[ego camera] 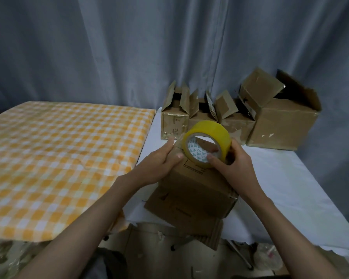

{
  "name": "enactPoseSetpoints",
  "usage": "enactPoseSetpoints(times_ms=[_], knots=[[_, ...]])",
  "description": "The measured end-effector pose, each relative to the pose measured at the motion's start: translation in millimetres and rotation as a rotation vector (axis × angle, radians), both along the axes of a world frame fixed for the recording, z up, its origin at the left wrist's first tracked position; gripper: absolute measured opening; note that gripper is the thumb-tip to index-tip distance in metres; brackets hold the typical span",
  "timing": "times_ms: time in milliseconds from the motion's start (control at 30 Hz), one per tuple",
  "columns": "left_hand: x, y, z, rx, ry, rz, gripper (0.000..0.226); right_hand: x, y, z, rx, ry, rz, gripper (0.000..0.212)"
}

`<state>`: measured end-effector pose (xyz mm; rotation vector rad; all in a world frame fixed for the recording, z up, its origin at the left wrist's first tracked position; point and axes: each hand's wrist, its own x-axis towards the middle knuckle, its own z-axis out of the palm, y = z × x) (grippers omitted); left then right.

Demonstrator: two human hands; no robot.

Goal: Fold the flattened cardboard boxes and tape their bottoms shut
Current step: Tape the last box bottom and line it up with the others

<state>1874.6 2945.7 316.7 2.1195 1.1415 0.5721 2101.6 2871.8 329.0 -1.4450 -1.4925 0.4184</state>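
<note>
Far left: a checked orange-and-white cloth point(54, 158) is covering a raised surface, nothing lying on it. Beside it, the white-covered tabletop point(290, 178) is carrying the work.

Left hand point(161, 160) is reaching in over the current box point(191, 190), its grip pinching what looks like the clear free end of tape at the roll's left edge; the fingertips are partly blurred, so the pinch is a judgement. The box is sitting near the tabletop's front edge, folded up, with more cardboard lying under it.

Tape roll point(208, 144), yellow, is being held on edge just above the box. Right hand point(232, 164) is grasping it, thumb inside the core, fingers curled around the outer rim.

Behind, along the curtain point(169, 47): a row of finished boxes point(238, 119) is standing upright, flaps open, one smaller box tilting on the largest at far right.

Progress, as judged: several boxes are done; this one is folded, its seam not yet taped. Any flattened stock remaining is hard to make out below the tabletop edge.
</note>
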Motion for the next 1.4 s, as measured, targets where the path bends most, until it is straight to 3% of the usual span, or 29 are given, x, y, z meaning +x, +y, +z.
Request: enactPoseSetpoints(times_ms=[133, 333, 667, 933, 1033, 1167, 1400], knots=[[4.0, 5.8, -7.0, 0.189, 0.052, -0.152, 0.083, 0.7, -1.4, 5.8, -0.004, 0.027, 0.014, 0.034], [3.3, 5.9, -5.7, 0.347, 0.157, -0.156, 0.073, -2.6, -2.0, 19.8, 0.032, -0.001, 0.022, 0.028], [3.4, 1.3, -0.1, 0.423, 0.377, -0.112, 0.081, 36.7, -33.2, 43.8, 0.020, 0.099, -0.060, 0.041], [7.2, -1.5, 14.4, 0.529, 0.565, -0.183, 0.082, 59.1, -50.5, 17.3, -0.169, 0.124, -0.015, 0.028], [18.1, -16.1, 16.6, 0.475, 0.521, -0.217, 0.089, 52.9, -58.5, 7.0, -0.242, 0.299, 0.018, 0.026], [26.0, -33.5, 4.5, 0.377, 0.448, -0.131, 0.098, 41.6, -61.9, 5.5, -0.202, 0.410, 0.031, 0.025], [18.4, -59.1, -0.9, 0.471, 0.448, 0.134, 0.106, 25.7, -32.7, 15.9, -0.212, 0.360, 0.097, 0.027]])
